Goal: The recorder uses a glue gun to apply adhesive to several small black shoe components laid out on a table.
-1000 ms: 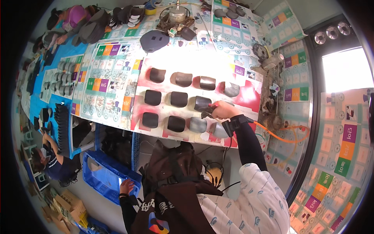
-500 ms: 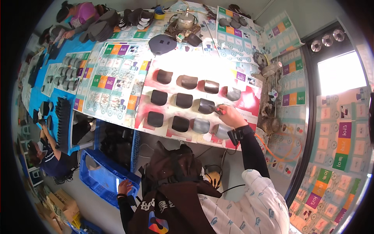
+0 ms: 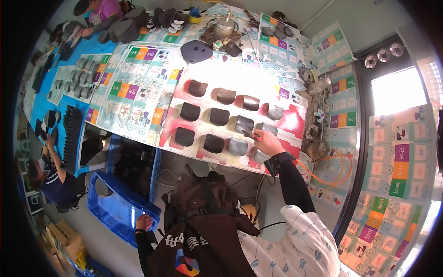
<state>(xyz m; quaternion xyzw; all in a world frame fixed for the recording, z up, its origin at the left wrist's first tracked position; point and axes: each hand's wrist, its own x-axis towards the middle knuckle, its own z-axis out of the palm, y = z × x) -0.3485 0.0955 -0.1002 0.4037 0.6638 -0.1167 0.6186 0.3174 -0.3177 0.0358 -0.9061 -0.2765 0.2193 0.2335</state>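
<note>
My right hand (image 3: 268, 143) is closed around a small dark tool with a red part (image 3: 251, 135), whose exact kind I cannot make out. Its tip is over the rows of curved dark shoe-cap pieces, just below a glossy black piece (image 3: 244, 123) and above a greyish shiny piece (image 3: 237, 147). Pieces on the left, such as a matte black one (image 3: 184, 136), look dull; several on the right shine. A pale board with red stains (image 3: 295, 115) lies under them. My left hand (image 3: 144, 222) hangs low beside a blue plastic crate (image 3: 115, 217), fingers apart, holding nothing visible.
A metal pot-like container (image 3: 224, 28) stands at the back of the table. An orange hose (image 3: 344, 168) loops down on the right. Another blue crate (image 3: 156, 177) holds dark pieces under the table edge. Two people (image 3: 101, 14) (image 3: 55, 180) sit at a blue-covered table on the left.
My right hand and its tool have moved slightly left and nearer to me, from the glossy black piece toward the greyish one below. The whole view has shifted slightly.
</note>
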